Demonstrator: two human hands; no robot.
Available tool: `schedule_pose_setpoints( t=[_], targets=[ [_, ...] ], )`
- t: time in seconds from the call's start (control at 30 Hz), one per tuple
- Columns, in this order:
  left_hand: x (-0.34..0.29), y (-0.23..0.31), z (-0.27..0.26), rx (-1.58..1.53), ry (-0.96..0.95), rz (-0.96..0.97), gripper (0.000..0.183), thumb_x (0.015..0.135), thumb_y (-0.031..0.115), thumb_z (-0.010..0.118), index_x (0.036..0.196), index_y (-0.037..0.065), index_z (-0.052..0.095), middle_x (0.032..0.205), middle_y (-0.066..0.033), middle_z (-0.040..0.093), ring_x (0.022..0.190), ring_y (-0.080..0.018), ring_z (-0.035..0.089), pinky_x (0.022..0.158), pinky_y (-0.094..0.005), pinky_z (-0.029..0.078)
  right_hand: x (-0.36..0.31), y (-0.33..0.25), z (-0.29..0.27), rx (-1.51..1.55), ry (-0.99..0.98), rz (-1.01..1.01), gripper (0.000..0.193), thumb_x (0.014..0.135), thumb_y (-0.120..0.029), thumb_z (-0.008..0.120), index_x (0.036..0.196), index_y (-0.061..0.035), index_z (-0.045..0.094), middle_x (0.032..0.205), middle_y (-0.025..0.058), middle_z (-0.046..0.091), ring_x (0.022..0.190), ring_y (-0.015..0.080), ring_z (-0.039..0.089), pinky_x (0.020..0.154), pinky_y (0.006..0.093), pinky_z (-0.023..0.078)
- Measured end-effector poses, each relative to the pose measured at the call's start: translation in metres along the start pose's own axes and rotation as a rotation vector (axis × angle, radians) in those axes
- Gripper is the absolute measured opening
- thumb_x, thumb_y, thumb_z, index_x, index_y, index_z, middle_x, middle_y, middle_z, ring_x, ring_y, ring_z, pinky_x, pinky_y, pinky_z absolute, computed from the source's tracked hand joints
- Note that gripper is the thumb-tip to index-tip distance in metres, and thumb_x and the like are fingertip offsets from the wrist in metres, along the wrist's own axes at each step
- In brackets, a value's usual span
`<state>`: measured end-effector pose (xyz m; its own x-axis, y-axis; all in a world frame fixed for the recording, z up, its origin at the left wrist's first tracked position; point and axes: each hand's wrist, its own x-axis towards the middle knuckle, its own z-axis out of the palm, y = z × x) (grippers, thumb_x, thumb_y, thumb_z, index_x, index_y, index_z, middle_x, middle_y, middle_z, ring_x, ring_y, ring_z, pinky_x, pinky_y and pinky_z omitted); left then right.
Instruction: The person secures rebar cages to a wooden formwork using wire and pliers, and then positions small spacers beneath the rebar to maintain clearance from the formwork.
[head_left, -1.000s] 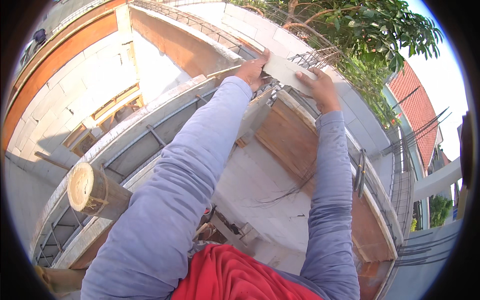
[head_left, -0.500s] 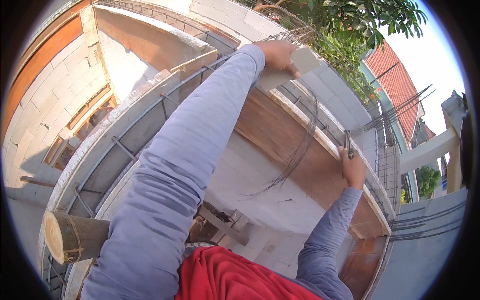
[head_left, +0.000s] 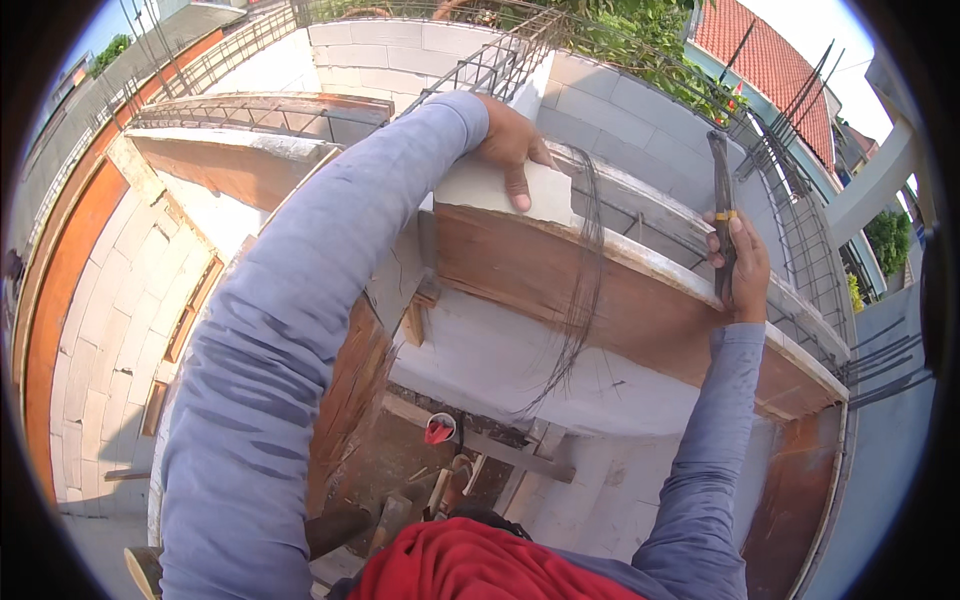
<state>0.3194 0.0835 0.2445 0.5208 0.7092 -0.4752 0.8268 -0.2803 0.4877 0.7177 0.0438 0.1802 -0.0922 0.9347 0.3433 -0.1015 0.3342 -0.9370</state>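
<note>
My left hand (head_left: 512, 145) is closed on a flat pale block piece (head_left: 480, 192) at the top edge of a brown plywood form board (head_left: 520, 255), its thumb over the near face. My right hand (head_left: 738, 262) grips a dark, long-handled tool that looks like pincers (head_left: 722, 180), with a yellow band round it. The tool stands nearly upright above the form's edge. Between my hands, a loose bundle of thin tie wire (head_left: 590, 265) is draped over the form's rim and hangs down the near side.
Steel bars (head_left: 640, 220) run inside the form trough. A rebar cage (head_left: 500, 60) rises behind my left hand, and more bars stick out at the right. Pale block walls (head_left: 640, 110) stand beyond. Far below are a small bucket (head_left: 440, 428) and timber pieces.
The view has shifted left and shows more of the ground below. My right hand has raised the dark tool upright. My left hand still holds the pale block piece.
</note>
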Motion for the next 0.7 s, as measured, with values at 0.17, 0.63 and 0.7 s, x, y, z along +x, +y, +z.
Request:
schedule_pose_setpoints(
  t=[0.17, 0.63, 0.7],
  targets=[
    [0.000, 0.000, 0.015, 0.334, 0.049, 0.025, 0.112, 0.068, 0.035, 0.093, 0.161, 0.023, 0.032, 0.149, -0.0211, 0.053, 0.135, -0.0343, 0.052, 0.113, -0.0447, 0.041, -0.007, 0.004, -0.019, -0.058, -0.056, -0.077, 0.043, 0.095, -0.011, 0.065, 0.133, 0.0059, 0.055, 0.092, 0.0022, 0.059, 0.069, 0.0051, 0.045, 0.058, 0.0198, 0.037],
    [0.008, -0.036, 0.055, 1.054, 0.333, 0.338, 0.071, 0.082, 0.021, 0.076, 0.144, 0.015, 0.042, 0.121, -0.0079, 0.055, 0.109, -0.0325, 0.065, 0.093, -0.0478, 0.052, -0.150, -0.036, 0.132, -0.058, -0.630, 0.495, 0.046, 0.097, -0.004, 0.045, 0.143, 0.0022, 0.050, 0.105, 0.0084, 0.070, 0.088, 0.0150, 0.062, 0.083, 0.0302, 0.050],
    [0.009, -0.025, 0.052, 1.130, 0.353, 0.358, 0.072, 0.081, 0.030, 0.079, 0.142, 0.019, 0.042, 0.119, -0.0073, 0.055, 0.108, -0.0294, 0.066, 0.091, -0.0491, 0.052, -0.179, -0.014, 0.144, -0.002, -0.660, 0.604, 0.050, 0.096, -0.003, 0.043, 0.146, 0.0012, 0.046, 0.112, 0.0100, 0.070, 0.093, 0.0162, 0.064, 0.085, 0.0307, 0.051]
  ],
)
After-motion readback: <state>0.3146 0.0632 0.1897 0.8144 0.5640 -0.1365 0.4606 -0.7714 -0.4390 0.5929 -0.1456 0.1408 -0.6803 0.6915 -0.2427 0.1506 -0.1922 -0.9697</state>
